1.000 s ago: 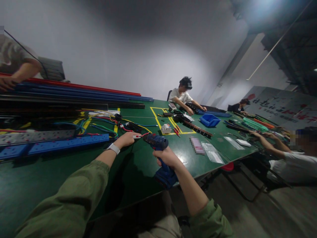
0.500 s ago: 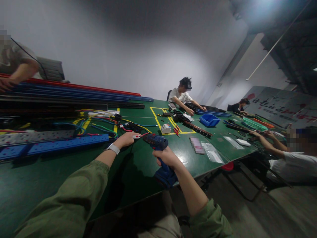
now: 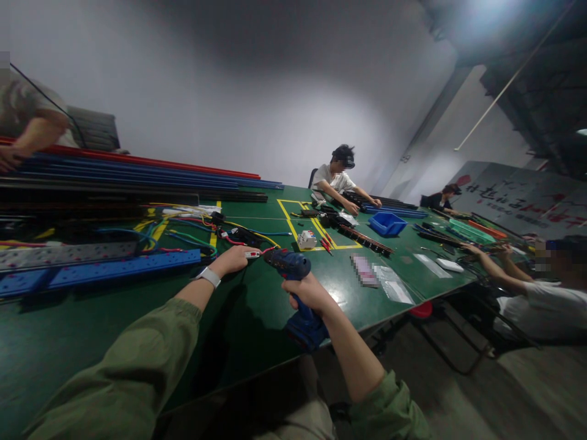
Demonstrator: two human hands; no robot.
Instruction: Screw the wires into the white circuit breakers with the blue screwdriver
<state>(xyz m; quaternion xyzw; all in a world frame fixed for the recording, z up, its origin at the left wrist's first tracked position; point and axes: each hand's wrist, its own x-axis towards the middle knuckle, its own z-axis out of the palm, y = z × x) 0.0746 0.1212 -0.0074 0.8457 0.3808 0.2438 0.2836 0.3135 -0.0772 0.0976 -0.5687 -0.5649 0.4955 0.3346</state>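
My left hand point(image 3: 232, 261) is closed around a small white circuit breaker point(image 3: 252, 254) with a red mark on it; most of it is hidden by my fingers. A red wire runs from its far side. My right hand point(image 3: 308, 293) grips the handle of a blue cordless drill point(image 3: 291, 264). The drill's nose points left toward the breaker, and I cannot tell whether its bit touches it. Beyond the drill, several more white breakers point(image 3: 307, 240) stand together on the green table point(image 3: 257, 311). Red-handled screwdrivers point(image 3: 326, 242) lie to the right of them.
Blue power strips point(image 3: 123, 269) and a tangle of coloured wires point(image 3: 192, 235) lie left. Long red and blue rails point(image 3: 137, 168) run behind. A blue bin point(image 3: 387, 223), copper strips point(image 3: 364, 238) and plastic bags point(image 3: 392, 282) are right. Co-workers sit around the table.
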